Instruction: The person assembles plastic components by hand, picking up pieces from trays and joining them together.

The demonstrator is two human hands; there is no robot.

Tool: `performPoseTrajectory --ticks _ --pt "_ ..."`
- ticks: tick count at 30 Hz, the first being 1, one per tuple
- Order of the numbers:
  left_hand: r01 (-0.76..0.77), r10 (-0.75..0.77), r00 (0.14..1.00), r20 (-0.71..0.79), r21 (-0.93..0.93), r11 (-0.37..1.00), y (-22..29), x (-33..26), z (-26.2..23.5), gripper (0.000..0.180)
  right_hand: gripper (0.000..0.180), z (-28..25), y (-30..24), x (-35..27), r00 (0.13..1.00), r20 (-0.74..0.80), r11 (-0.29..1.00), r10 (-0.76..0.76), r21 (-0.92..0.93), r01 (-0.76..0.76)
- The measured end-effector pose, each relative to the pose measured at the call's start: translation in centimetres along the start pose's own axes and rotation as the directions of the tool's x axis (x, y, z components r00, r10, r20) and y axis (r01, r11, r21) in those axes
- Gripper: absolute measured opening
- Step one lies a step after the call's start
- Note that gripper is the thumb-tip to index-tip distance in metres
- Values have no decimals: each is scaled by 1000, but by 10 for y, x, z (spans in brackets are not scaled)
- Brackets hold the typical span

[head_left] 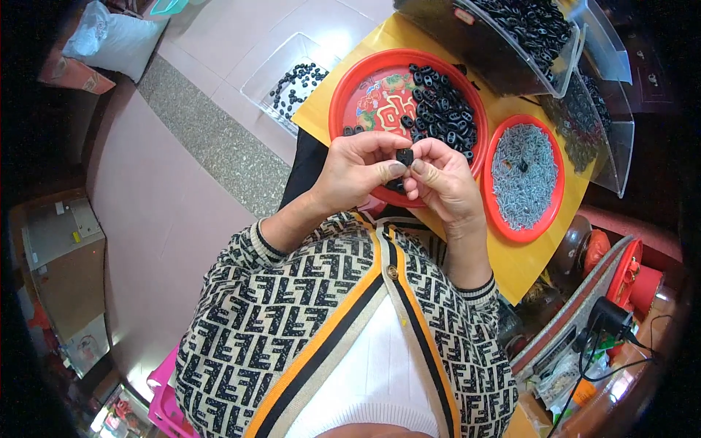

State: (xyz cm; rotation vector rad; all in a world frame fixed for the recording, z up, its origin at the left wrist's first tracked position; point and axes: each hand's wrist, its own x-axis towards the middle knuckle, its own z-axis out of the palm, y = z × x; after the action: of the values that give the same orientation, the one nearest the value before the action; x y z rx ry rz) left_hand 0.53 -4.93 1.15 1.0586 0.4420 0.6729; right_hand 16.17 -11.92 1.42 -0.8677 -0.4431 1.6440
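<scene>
Over the near edge of a round red tray (337,109), my two hands meet at their fingertips. Between them is a small black plastic part (404,156). My left hand (358,169) pinches it from the left with thumb and fingers. From the other side, my right hand (447,182) is closed, its thumb and forefinger against the same part. My fingers cover much of it, and I cannot make out any smaller piece there. Many oval black plastic pieces with holes (443,109) are heaped on the tray's right side, and a few lie beneath my hands.
To the right, a red oval tray (491,197) holds many small silvery screws (527,179). Both trays stand on a yellow board (555,237). Clear bins (504,55) of black parts stand behind. A clear box (257,77) with small black pieces sits on the floor.
</scene>
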Motion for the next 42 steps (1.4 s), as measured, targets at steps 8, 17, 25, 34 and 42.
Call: performPoseTrajectory --ticks 8,17,25,34,42 --pt "10 -8 1000 17 -112 994 -9 1 -5 28 12 9 -4 -2 995 -94 993 -15 -122 4" --pt "-106 121 988 -99 147 983 -10 -3 -3 27 8 8 -38 -9 960 -277 930 -50 -364 -56" --pt "-337 585 806 88 881 332 1 8 -33 21 10 -92 -205 -38 656 -432 785 -618 -291 548" --pt "-307 538 833 127 916 259 0 14 -46 22 10 -4 -29 30 830 305 -382 -467 -916 122" --pt "-228 579 804 133 969 93 2 43 -59 22 11 3 -18 40 855 312 -537 -413 -842 48"
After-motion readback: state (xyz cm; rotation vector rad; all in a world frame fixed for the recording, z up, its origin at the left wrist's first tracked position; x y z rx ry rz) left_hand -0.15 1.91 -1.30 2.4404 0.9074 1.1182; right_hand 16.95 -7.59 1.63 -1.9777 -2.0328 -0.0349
